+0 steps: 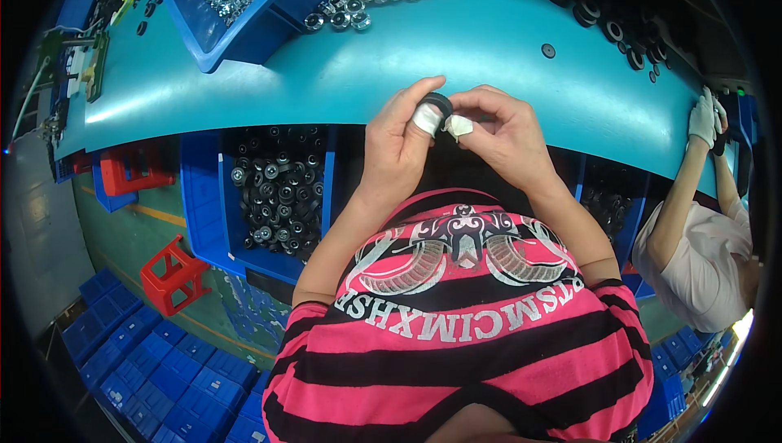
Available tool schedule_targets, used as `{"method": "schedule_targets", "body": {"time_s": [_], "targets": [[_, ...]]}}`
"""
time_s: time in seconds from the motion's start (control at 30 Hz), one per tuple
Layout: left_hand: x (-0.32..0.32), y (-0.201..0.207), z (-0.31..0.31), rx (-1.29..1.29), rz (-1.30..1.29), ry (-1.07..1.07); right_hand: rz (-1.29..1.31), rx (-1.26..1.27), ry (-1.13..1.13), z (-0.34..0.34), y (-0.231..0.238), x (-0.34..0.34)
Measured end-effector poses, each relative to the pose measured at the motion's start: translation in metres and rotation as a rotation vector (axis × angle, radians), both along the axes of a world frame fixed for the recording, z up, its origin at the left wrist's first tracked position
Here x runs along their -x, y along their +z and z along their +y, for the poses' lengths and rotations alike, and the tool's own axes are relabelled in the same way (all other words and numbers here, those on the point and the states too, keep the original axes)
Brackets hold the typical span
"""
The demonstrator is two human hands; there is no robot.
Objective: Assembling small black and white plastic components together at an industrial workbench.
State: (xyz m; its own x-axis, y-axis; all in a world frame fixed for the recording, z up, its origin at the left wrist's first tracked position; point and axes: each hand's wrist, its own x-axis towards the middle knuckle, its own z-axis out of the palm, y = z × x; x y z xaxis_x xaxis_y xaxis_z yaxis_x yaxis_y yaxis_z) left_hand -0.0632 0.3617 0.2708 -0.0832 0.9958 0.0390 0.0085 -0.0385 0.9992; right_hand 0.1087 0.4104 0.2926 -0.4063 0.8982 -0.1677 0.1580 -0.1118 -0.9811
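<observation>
Over the near edge of the turquoise table, my left hand grips a small black ring, like a toy wheel tyre, between thumb and fingers. My right hand meets it from the other side, its bent index finger and thumb closed at the tyre's right edge. Both thumbs wear white wraps. Whatever sits inside the ring is hidden by the fingers. Beyond my hands, clear and silvery wheel hubs lie loose on the table, and a lone black disc rests to the right.
A tilted blue bin of clear hubs stands at the far left. Below the table edge, a blue crate holds black wheels. Black tyres are heaped at the far right. A gloved co-worker works at right; red stools stand left.
</observation>
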Motion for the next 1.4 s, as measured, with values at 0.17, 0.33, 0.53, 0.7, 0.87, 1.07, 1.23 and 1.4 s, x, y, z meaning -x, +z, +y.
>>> {"method": "schedule_targets", "body": {"time_s": [0.17,0.33,0.53,0.7,0.87,1.07,1.23,1.4], "targets": [[-0.006,-0.01,-0.001,-0.105,-0.056,-0.036,0.048,0.058,0.052,0.006,-0.005,-0.001],[-0.001,-0.002,0.0,-0.077,0.179,-0.105,0.051,0.231,0.12,0.009,0.0,-0.006],[-0.011,0.004,-0.001,-0.228,0.369,-0.027,0.18,0.367,0.106,0.005,-0.009,-0.008],[-0.006,-0.001,0.0,-0.032,0.039,-0.106,0.294,0.503,0.118,0.006,0.0,-0.011],[-0.016,-0.003,0.008,-0.093,-0.069,-0.023,0.245,0.342,0.057,0.005,0.013,-0.004],[-0.017,0.013,0.011,-0.14,0.313,-0.006,0.281,0.392,0.152,0.011,-0.002,-0.017],[-0.017,0.006,0.011,-0.21,0.368,0.003,0.402,0.577,0.172,0.011,-0.017,-0.019],[-0.011,0.007,0.014,-0.339,0.483,0.064,0.157,0.363,0.189,0.008,-0.015,-0.012]]}}
